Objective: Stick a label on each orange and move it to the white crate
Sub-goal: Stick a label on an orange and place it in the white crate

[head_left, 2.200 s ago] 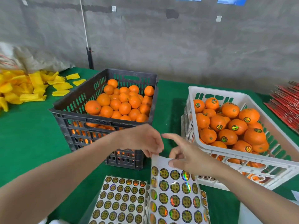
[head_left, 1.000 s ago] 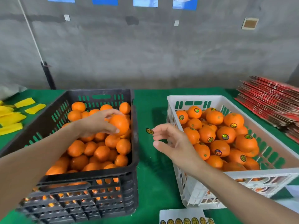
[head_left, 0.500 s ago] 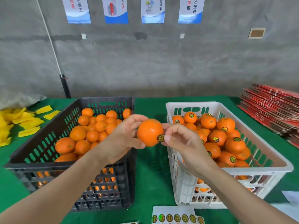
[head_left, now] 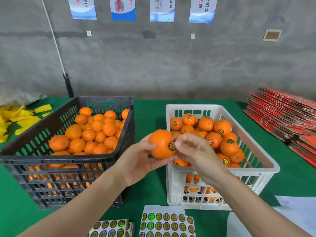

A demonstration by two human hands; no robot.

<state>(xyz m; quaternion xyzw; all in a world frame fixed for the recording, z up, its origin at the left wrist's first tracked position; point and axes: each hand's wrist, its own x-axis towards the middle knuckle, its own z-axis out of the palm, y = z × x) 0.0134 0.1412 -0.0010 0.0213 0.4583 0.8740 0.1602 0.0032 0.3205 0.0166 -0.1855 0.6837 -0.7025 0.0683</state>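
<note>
- The orange (head_left: 160,144) is held in the air over the middle of the desk (head_left: 148,113), between the two crates and just at the left wall of the white crate (head_left: 176,185).
- A round dark label (head_left: 172,145) sits on the orange's right side.
- The left hand (head_left: 136,161) cups the orange from below and behind, fingers curled round it and thumb on its front.
- The right hand (head_left: 193,151) grips the orange's right side with bent fingers; its thumb tip seems to press the edge of the label (the contact is partly hidden).
- The white crate stands on the right half of the desk, holding labelled oranges (head_left: 222,127).
- A black crate (head_left: 51,177) stands on the left half, filled with plain oranges (head_left: 95,132).
- Two label sheets (head_left: 166,221) lie at the near edge, side by side.
- White paper (head_left: 299,212) lies by the near right corner.
- Yellow pieces (head_left: 20,117) are heaped at the left edge.
- Flat red cartons (head_left: 282,113) are stacked along the right edge.
</note>
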